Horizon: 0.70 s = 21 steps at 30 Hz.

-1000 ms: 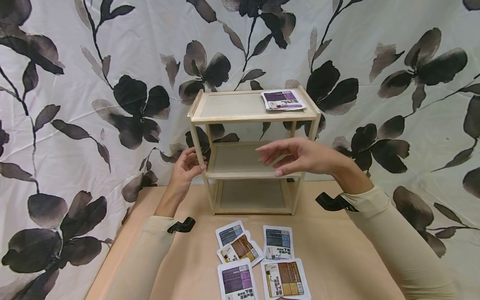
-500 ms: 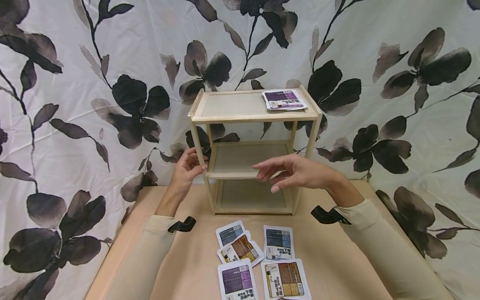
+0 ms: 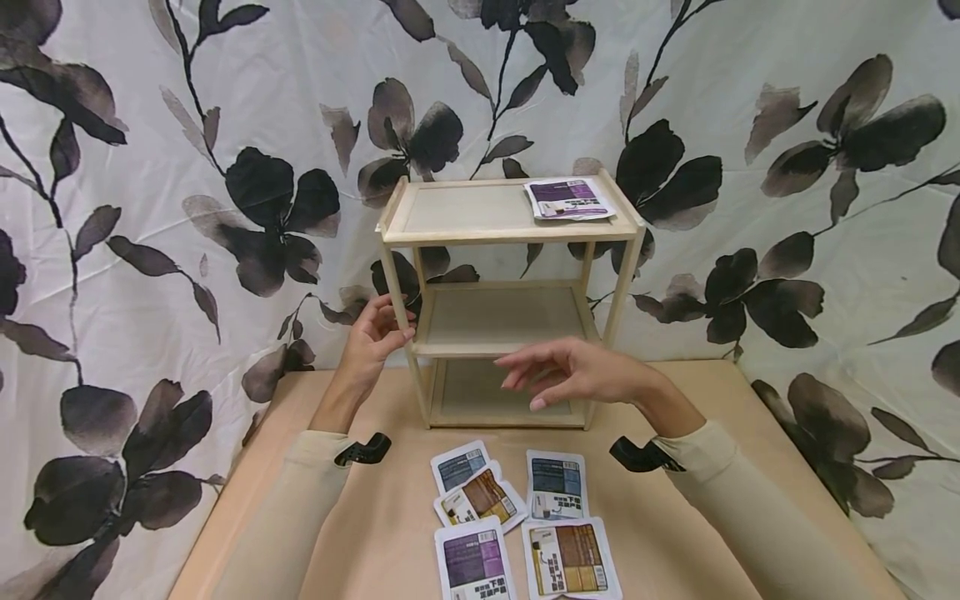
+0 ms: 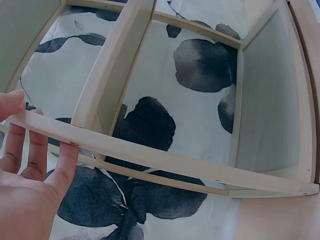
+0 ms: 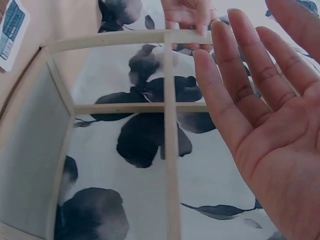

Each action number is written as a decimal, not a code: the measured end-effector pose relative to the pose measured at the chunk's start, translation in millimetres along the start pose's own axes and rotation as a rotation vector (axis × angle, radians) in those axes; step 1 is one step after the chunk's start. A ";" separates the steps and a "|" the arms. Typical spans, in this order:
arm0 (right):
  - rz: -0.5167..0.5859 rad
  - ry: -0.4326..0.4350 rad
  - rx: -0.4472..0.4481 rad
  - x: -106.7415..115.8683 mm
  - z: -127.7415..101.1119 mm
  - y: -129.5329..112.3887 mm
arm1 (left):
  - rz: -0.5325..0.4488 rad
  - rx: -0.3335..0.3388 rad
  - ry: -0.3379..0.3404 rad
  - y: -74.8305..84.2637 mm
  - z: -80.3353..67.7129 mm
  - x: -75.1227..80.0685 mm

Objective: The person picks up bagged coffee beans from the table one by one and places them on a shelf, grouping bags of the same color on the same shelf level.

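A small three-tier wooden shelf rack (image 3: 465, 210) stands upright on the table. My left hand (image 3: 366, 343) grips its front left post (image 4: 145, 152), thumb on one side and fingers on the other, level with the middle tier. In front of the lower tier hovers my right hand (image 3: 581, 372), apart from the rack. Its fingers (image 5: 265, 75) are relaxed and hold nothing. On the right of the top tier lies a purple-and-white flat packet (image 3: 570, 200). The nearest packets to the right hand are a blue-labelled one (image 3: 558, 486) and a brown-labelled one (image 3: 483, 497) on the table.
Closer to me lie a purple-labelled packet (image 3: 476, 562) and another brown-and-yellow packet (image 3: 572, 558). A further blue-labelled packet (image 3: 459, 467) lies partly under the brown one. Behind the wooden table (image 3: 675, 500) hangs a floral cloth (image 3: 285, 100).
My right hand has moved down and slightly left, from in front of the middle tier to the lower tier. The left hand, rack and packets have stayed in place.
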State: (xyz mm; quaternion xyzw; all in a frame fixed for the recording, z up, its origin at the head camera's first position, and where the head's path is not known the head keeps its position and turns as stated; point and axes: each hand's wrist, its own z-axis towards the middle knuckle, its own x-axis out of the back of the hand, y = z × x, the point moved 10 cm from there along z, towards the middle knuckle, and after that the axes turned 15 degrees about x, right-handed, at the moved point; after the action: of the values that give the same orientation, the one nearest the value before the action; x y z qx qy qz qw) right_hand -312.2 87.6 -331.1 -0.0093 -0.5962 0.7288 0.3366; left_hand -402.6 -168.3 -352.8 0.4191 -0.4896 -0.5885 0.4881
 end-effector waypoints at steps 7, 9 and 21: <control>0.025 -0.018 -0.003 -16.8 -2.0 17.6 | 0.002 -0.001 0.002 -0.2 -0.2 0.4; 0.038 -0.026 0.002 -21.7 -2.5 22.8 | 0.002 0.000 0.004 0.1 0.0 0.5; 0.087 -0.049 0.006 -50.7 -4.8 48.7 | -0.005 0.013 0.012 -2.5 0.2 0.3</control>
State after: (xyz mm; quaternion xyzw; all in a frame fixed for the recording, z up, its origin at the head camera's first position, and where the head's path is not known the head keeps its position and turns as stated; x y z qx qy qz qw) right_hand -294.4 63.3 -394.7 -0.0164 -0.6013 0.7445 0.2898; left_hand -403.2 -168.4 -355.2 0.4271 -0.4896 -0.5838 0.4868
